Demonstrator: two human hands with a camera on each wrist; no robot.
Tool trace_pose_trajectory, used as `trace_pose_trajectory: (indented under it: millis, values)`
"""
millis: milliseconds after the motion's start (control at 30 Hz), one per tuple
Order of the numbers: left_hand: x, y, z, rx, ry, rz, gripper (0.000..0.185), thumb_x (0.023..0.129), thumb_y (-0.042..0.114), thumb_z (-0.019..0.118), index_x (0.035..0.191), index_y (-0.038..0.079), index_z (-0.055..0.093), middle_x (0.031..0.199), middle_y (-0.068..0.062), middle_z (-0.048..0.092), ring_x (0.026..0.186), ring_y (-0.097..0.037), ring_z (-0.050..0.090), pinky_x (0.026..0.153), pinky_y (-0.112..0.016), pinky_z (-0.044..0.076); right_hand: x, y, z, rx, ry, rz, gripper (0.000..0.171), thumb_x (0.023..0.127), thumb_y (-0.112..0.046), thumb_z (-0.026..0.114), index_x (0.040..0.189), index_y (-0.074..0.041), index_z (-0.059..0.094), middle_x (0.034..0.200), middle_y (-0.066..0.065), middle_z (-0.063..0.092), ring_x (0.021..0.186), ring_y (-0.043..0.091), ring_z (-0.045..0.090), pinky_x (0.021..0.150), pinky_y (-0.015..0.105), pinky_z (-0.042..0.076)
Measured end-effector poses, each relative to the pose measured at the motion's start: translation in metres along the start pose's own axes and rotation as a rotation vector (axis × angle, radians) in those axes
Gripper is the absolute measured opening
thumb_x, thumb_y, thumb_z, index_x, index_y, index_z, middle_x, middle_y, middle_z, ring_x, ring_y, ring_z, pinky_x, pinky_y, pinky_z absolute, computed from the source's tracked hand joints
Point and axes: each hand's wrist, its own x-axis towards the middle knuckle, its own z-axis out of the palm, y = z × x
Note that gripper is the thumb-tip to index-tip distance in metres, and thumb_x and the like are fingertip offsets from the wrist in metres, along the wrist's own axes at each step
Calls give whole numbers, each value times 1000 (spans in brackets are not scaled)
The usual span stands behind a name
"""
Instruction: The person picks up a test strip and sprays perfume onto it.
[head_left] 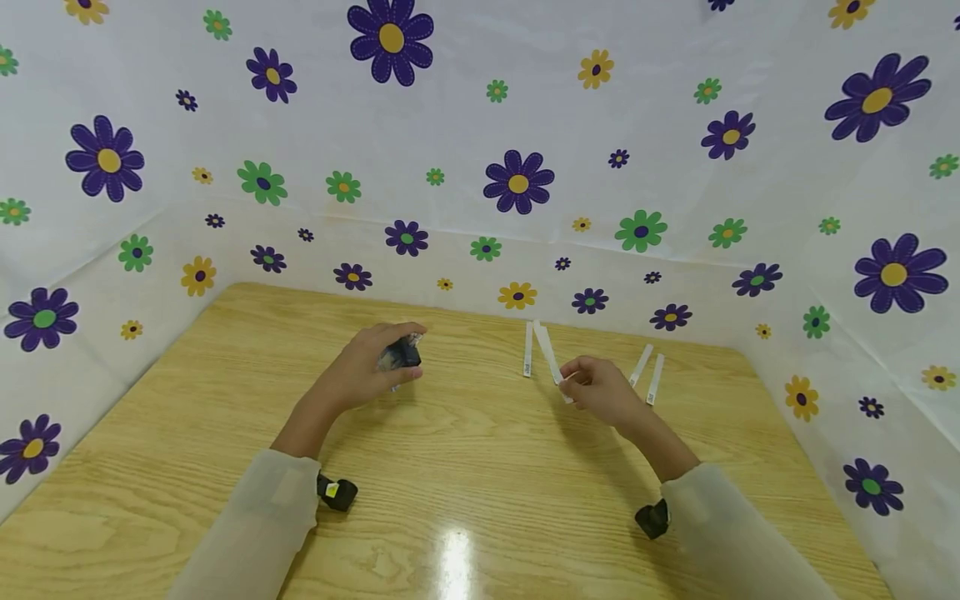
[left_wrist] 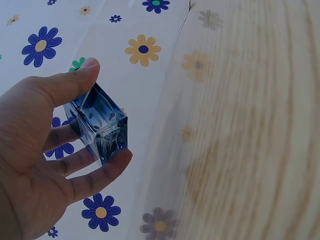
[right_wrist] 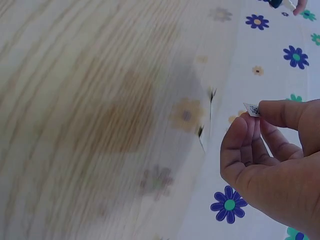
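Wooden tabletop (head_left: 465, 467), glossy, is sitting inside a white flower-print backdrop (head_left: 480, 125) that is wrapping three sides. Nearest: both sleeves with wrist-mounted cameras (head_left: 337, 492).

Left hand (head_left: 360, 371) is gripping a small blue glass bottle (left_wrist: 100, 127), squared body clamped between thumb on top and curled fingers beneath, lifted off the wood and tilting. Looks like a perfume bottle; glass is tinted, so I can't tell the fill level or whether the cap is on.

Right hand (head_left: 600, 392) is pinching one white paper strip (head_left: 551, 358) by its near end between thumb and forefinger, other fingers curled in. Holding it by the end is leaving most of its length free, pointing away towards the back wall.

Farther back, three more strips are lying flat on the table: one (head_left: 528, 350) just beside the held one, two (head_left: 649, 371) to the right of the hand.
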Motion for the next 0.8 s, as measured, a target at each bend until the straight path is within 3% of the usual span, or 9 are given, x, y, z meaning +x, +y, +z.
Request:
trace_pose_trajectory:
  millis: [267,800]
  values:
    - [0,3,-1,5,-8,-12,59,94,35,76,148,31,53,149,-8,53,139,-39,44,109,-65,37,2,-10,12,-4,-27,-35,22,102,-9,61,119,5,62,105,21,69,90,30,69,79,39,59]
    - [2,5,0,-4,-6,61,58,94,34,77,147,29,54,140,-8,59,133,-38,49,106,-62,41,6,-33,35,-52,-90,-110,15,101,-7,62,113,1,66,98,19,71,85,27,66,71,33,53]
